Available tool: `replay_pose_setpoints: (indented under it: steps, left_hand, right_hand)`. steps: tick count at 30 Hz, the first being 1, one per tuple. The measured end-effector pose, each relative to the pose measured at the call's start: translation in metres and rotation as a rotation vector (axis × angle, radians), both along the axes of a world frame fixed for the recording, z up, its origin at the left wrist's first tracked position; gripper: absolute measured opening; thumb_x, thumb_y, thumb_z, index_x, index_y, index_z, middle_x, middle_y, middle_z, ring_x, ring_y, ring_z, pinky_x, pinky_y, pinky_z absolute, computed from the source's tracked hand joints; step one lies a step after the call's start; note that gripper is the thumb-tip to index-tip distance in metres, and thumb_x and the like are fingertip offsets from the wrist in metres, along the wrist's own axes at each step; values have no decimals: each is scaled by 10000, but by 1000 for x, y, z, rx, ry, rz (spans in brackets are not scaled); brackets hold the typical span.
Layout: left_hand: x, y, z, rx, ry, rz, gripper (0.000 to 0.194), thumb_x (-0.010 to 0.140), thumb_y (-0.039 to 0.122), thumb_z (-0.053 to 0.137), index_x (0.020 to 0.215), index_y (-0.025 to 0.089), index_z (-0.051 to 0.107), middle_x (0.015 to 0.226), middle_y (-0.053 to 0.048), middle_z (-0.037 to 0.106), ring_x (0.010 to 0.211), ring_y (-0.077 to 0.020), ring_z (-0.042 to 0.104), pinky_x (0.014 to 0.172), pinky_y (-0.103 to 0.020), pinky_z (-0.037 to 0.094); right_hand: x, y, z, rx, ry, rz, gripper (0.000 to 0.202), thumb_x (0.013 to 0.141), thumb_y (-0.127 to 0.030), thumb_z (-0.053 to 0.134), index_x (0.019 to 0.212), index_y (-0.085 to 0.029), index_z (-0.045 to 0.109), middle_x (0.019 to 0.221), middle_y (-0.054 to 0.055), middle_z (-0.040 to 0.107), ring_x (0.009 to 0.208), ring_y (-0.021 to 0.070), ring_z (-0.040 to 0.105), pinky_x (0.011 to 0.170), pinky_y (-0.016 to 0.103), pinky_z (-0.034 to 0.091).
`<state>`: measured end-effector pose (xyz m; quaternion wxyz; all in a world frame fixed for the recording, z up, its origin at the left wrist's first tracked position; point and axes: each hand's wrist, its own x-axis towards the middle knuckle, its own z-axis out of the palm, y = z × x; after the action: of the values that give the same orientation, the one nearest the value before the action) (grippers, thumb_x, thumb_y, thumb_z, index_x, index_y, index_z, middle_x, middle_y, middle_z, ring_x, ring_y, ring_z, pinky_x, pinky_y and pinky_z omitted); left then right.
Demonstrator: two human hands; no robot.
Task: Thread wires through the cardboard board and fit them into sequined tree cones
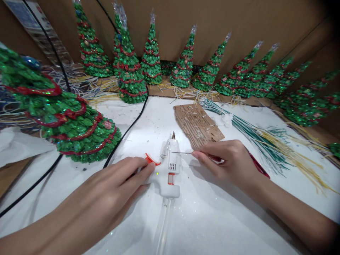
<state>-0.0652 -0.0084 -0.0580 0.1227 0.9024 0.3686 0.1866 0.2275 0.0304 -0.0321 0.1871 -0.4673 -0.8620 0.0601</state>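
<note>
A white hot glue gun (pixel 174 156) points its metal nozzle away from me, with a clear glue stick (pixel 165 219) running out of its back. My left hand (pixel 117 187) is closed around its handle side, fingers by the orange trigger (pixel 152 160); a small green light glows there. In my right hand (pixel 228 163) a thin metal rod-like tool (pixel 183 153) is pinched, its tip over the gun's body. The tool's handle is mostly hidden by my fingers, so its exact kind is unclear. A bent wire stand (pixel 163 156) sits beside the barrel.
A glue-specked cardboard piece (pixel 198 124) lies beyond my right hand, near bundled green wires (pixel 257 138) and yellow wires (pixel 294 156). One decorated tree (pixel 79 124) leans close on the left; several others (pixel 183 67) line the back. A black cable (pixel 130 127) crosses the white table.
</note>
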Motion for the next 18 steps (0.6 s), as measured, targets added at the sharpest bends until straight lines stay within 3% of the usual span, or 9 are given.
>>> replay_pose_setpoints:
  steps: [18]
  left_hand:
    - [0,-1,0,11,20,8,387,958,262,463,1342,242,508,1196,-87,591,993,-239,637,765,-345,572]
  right_hand:
    - [4,-1,-1,14,25,61,362,922,-319,547,608,-165,636,490,-25,484,453,85,358,485,263,258]
